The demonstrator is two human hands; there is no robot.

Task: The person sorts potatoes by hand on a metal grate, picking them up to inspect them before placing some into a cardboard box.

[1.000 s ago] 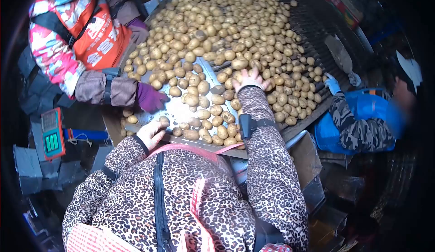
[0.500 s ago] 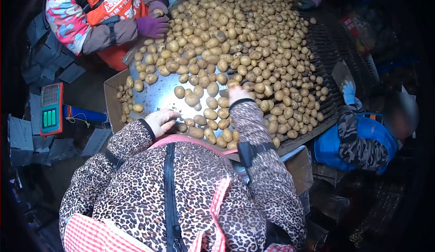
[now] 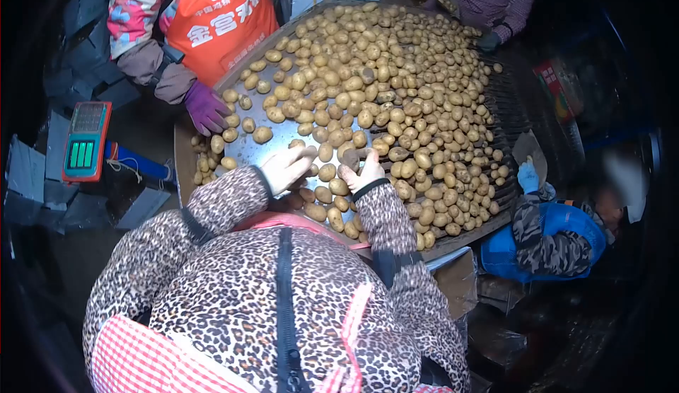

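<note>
In the head view, your left hand (image 3: 288, 169) was open with its fingers outstretched, over the near-left potatoes; what lay under its palm was hidden. Just to its right, your right hand (image 3: 363, 176) gripped a dark potato (image 3: 350, 157) between thumb and fingers. The main heap of potatoes (image 3: 424, 120) spread across the far and right parts of the sorting table, with looser ones on the metal sheet (image 3: 272, 135) at left. A co-worker's purple glove (image 3: 206, 108) rested at the left edge, beyond a scale (image 3: 86, 142).
</note>
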